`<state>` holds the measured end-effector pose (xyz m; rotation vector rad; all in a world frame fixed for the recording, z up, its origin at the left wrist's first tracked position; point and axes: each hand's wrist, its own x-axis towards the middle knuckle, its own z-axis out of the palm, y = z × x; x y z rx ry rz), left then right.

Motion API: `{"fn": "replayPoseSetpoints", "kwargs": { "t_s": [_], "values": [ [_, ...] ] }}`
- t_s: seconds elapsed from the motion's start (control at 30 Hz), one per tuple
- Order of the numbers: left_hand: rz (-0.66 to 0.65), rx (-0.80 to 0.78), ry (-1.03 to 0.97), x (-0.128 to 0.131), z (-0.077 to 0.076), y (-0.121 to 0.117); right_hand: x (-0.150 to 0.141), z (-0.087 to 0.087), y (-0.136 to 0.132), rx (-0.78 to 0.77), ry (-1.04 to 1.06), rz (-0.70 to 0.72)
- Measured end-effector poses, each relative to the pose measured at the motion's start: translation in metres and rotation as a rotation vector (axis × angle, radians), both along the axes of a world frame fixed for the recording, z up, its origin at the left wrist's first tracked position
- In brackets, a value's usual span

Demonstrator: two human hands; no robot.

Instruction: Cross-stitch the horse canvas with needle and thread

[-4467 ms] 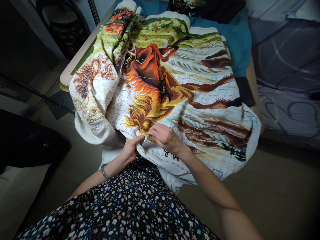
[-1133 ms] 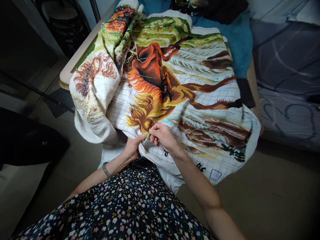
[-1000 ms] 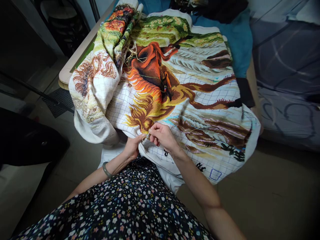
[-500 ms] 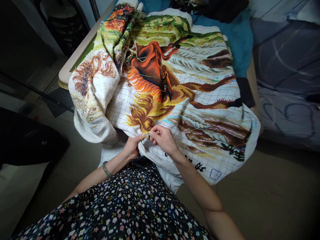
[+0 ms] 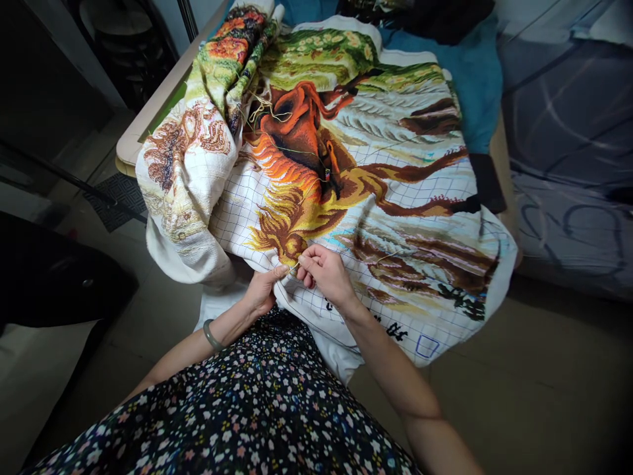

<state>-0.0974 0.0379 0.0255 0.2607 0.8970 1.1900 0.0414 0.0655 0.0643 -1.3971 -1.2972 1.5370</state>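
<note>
A large cross-stitch canvas (image 5: 306, 198) with a stitched horse and a printed grid spreads over the table and hangs toward my lap. My left hand (image 5: 262, 290) grips its near edge, thumb on top and fingers hidden underneath. Just right of that thumb, my right hand (image 5: 324, 270) is closed in a pinch on a needle with pale thread (image 5: 293, 267), right below the horse's head. The needle itself is tiny and partly covered by the fingertips. Loose yellowish threads (image 5: 267, 113) lie on the canvas higher up.
A rolled and folded part of the canvas (image 5: 185, 171) lies at the left, over the table edge (image 5: 148, 128). Behind are a teal cloth (image 5: 477, 86) and a dark bundle (image 5: 440, 20). A grey patterned cover (image 5: 568, 145) is at the right, a black chair (image 5: 126, 53) at the back left.
My right hand has made small moves at the same spot, dipping to the canvas and drawing slightly up and right again with the thread. The left hand keeps its hold on the edge.
</note>
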Motion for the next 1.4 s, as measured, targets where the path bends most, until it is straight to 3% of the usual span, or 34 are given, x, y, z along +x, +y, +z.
{"fn": "replayPoseSetpoints", "kwargs": {
  "t_s": [0.4,0.77,1.2,1.4],
  "values": [
    [0.006,0.012,-0.021,0.0,0.0,-0.001,0.001,0.007,-0.01,0.274,-0.22,0.063],
    [-0.046,0.016,-0.013,-0.004,0.004,-0.005,0.003,0.003,0.003,0.011,-0.043,0.009],
    [-0.047,0.084,0.036,-0.002,0.007,-0.005,0.001,0.003,0.007,-0.048,-0.04,0.011],
    [0.019,0.141,0.063,0.002,0.006,-0.006,0.001,0.001,0.008,-0.048,-0.046,0.008]
  ]
}}
